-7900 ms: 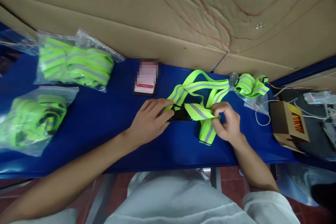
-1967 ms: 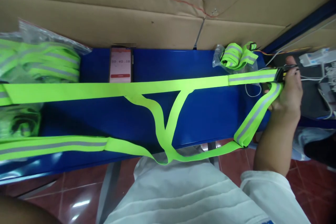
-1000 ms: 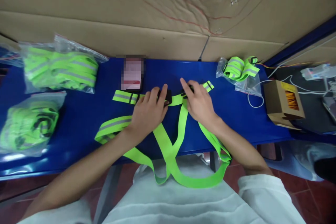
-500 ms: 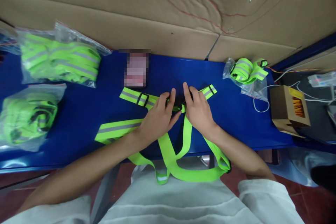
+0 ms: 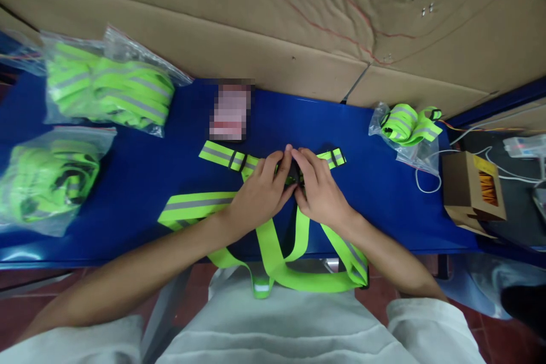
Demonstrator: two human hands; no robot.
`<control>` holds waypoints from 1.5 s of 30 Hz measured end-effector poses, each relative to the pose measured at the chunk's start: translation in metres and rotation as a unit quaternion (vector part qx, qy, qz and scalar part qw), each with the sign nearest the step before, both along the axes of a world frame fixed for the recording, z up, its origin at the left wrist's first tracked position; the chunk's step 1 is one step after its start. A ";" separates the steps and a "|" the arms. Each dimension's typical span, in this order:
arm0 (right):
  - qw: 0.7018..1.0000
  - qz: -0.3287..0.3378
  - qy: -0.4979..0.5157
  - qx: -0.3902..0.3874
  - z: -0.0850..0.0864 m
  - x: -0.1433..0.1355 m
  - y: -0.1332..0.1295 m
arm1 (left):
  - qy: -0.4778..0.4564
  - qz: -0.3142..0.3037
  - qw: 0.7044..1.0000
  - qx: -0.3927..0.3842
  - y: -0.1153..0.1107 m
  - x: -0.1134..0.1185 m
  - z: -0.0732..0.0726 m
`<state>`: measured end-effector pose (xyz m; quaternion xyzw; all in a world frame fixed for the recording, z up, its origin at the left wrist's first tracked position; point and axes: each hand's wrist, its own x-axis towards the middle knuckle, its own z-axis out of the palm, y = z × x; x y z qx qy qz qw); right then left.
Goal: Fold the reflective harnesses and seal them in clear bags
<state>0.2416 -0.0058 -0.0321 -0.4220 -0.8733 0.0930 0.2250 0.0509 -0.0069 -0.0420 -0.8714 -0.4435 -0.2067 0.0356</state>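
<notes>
Neon-green reflective straps with grey stripes, joined like a harness (image 5: 273, 256), lie across the table and hang over its front edge against my shirt. My left hand (image 5: 262, 190) and my right hand (image 5: 322, 193) meet at the middle of the straps. Between their fingertips is a black buckle (image 5: 294, 172), partly hidden by the fingers; whether its halves are fully joined I cannot tell. Black strap sliders (image 5: 238, 160) sit on the short strap end to the left, and another slider (image 5: 335, 157) on the right end.
Clear bags of green straps (image 5: 111, 88) lie at the left, one (image 5: 49, 182) nearer me. A blurred-out pinkish rectangle (image 5: 230, 111) is at the back. Rolled straps (image 5: 401, 125), a cardboard box (image 5: 463, 187) and white cables are right on the blue table (image 5: 136, 199).
My hands have come closer together, fingers now bunched around the buckle. The left slider shifted right and the right strap end drew inward. The view has shifted slightly.
</notes>
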 end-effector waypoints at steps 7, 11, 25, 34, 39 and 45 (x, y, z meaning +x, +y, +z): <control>0.998 0.057 0.033 -0.012 -0.003 0.002 -0.001 | -0.012 -0.038 0.999 -0.008 0.002 -0.001 0.000; 0.997 0.035 0.052 -0.032 0.008 0.008 0.003 | -0.057 -0.039 0.997 -0.033 0.005 -0.006 0.001; 0.767 -0.052 0.404 -0.495 0.045 0.037 0.011 | -0.404 -0.197 0.831 -0.327 0.007 -0.021 0.022; 0.664 -0.048 0.532 -0.524 0.091 0.016 -0.004 | -0.454 -0.150 0.749 -0.459 -0.003 -0.002 0.064; 0.651 -0.090 0.538 -0.528 0.097 0.017 -0.004 | -0.511 -0.113 0.675 -0.521 -0.013 0.010 0.076; 0.699 -0.083 0.472 -0.530 0.098 0.022 0.001 | -0.556 -0.063 0.556 -0.615 -0.024 0.019 0.067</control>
